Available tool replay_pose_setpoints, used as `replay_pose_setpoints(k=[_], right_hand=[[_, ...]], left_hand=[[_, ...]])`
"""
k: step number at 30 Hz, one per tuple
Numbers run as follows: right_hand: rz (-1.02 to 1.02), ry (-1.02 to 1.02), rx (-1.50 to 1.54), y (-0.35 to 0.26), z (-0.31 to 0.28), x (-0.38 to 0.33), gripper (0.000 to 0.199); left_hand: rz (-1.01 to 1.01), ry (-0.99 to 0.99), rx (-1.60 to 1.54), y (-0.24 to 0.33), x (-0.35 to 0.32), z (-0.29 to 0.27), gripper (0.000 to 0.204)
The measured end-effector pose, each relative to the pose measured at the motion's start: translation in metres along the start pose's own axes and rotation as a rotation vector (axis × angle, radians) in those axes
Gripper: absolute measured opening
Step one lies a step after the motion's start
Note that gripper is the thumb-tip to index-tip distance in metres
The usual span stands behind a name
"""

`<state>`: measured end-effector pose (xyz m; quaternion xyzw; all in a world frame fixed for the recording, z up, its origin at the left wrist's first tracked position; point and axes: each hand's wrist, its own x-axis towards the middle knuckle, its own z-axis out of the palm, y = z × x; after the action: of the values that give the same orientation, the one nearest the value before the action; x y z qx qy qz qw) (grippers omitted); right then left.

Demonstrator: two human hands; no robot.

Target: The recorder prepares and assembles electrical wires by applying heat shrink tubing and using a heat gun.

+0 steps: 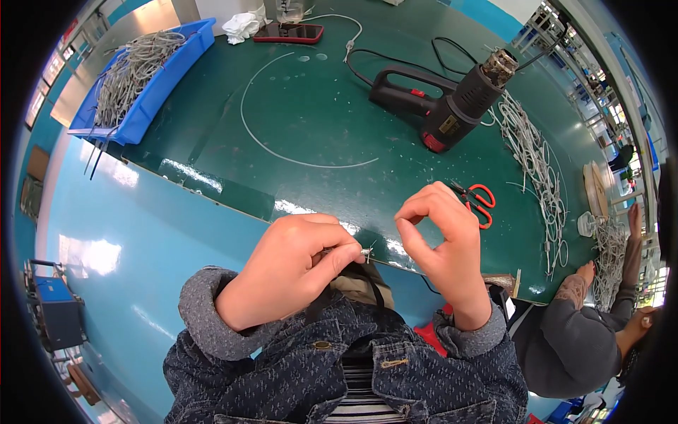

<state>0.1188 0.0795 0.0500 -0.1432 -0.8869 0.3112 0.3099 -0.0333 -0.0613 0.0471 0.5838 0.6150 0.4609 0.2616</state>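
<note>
Surface: dark green bench [296, 120] with a pale blue floor beyond its near edge.
Left hand: left hand [289, 272] curled into a closed grip on a thin grey cable end [366, 252], whose small metal tip protrudes past the thumb and forefinger, just in front of the near bench edge.
Right hand: right hand [441, 237] raised just beside the cable tip, thumb and forefinger curved toward each other in a ring; whether anything lies pinched between them cannot be told.
Near right: red-handled scissors [477, 201] lying on the bench just behind the right hand.
Centre right: black heat gun [445, 106] lying on its side, its cord trailing behind.
Centre: white wire loop [282, 127] lying curved on the bench.
Far left: blue bin [180, 60] filled with grey cables.
Right edge: bundle of pale cut cables [537, 162] laid along the bench.
Far edge: phone in a red case [289, 32] beside a white cloth [242, 25].
Lower right: another person [572, 339] in a grey sleeve.
</note>
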Motion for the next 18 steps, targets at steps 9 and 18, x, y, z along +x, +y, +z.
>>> replay_pose_setpoints(k=[9, 18], right_hand=[[-0.012, -0.152, 0.257, -0.0042, -0.0018, 0.0025, 0.018], [-0.059, -0.209, 0.249, -0.0045, 0.0012, 0.0025, 0.018]], left_hand=[[0.000, -0.002, -0.022, -0.0005, -0.0003, -0.0028, 0.011], [0.085, 0.146, 0.119, 0.0029, -0.0029, 0.0036, 0.007]])
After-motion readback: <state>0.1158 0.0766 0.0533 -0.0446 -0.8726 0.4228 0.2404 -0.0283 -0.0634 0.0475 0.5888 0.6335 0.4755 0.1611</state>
